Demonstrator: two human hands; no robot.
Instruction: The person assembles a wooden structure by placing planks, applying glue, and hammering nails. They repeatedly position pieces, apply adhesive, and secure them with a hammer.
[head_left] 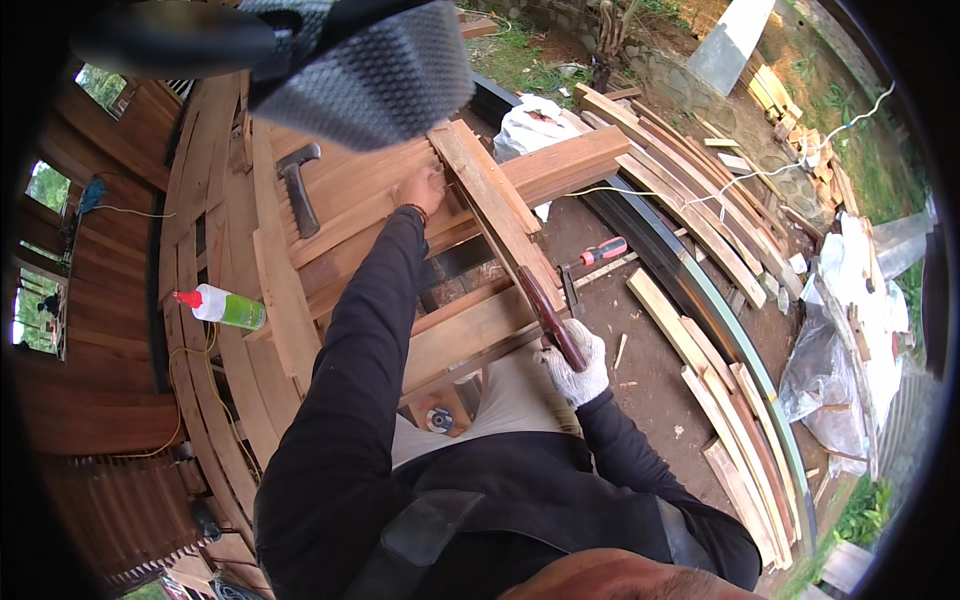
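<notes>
My bare left hand [419, 190] is over the wooden boards, beside a narrow plank [485, 175] that lies crosswise. Its fingers look curled; whatever they hold, if anything, is hidden. In a white knitted glove, my right hand [578, 364] is closed around a glossy reddish-brown handle [545, 310], which slants up and left along the plank's near end. The tool's working end cannot be made out. Just right of that handle, a bar clamp [603, 251] with a red and black grip sits at the plank's edge.
A hammer [298, 190] and a glue bottle [228, 306] with a red cap lie on the boards at left. A round disc [438, 420] shows below the frame. Long timber strips [690, 200] and dark metal beams [700, 300] run along the right. Plastic sheeting [835, 350] lies beyond.
</notes>
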